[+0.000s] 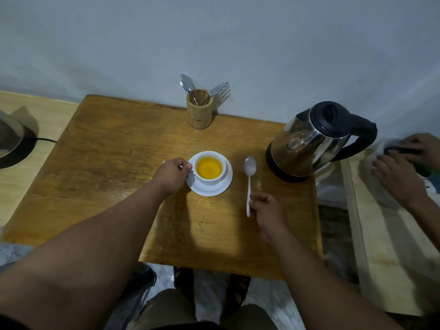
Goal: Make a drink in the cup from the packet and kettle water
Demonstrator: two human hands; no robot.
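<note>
1. Cup (209, 169), left of the kettle (309, 141), is full and fragile; our left hand (172, 173) pinches its handle.
2. Our right hand (266, 210) grips the stiff, light spoon (249, 177) by its handle end.

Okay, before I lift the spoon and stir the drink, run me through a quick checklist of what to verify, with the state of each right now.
1. Cup holds liquid: ok, yellow-orange drink inside.
2. Cup seated on its saucer: ok, upright.
3. Left hand steadying the cup: ok, fingers at its handle side.
4. Right hand gripping the spoon: ok, fingers on the handle end; the bowl lies on the table.
5. Kettle out of the stirring path: ok, upright, right of the spoon.
6. Powder fully dissolved: cannot tell.
</note>
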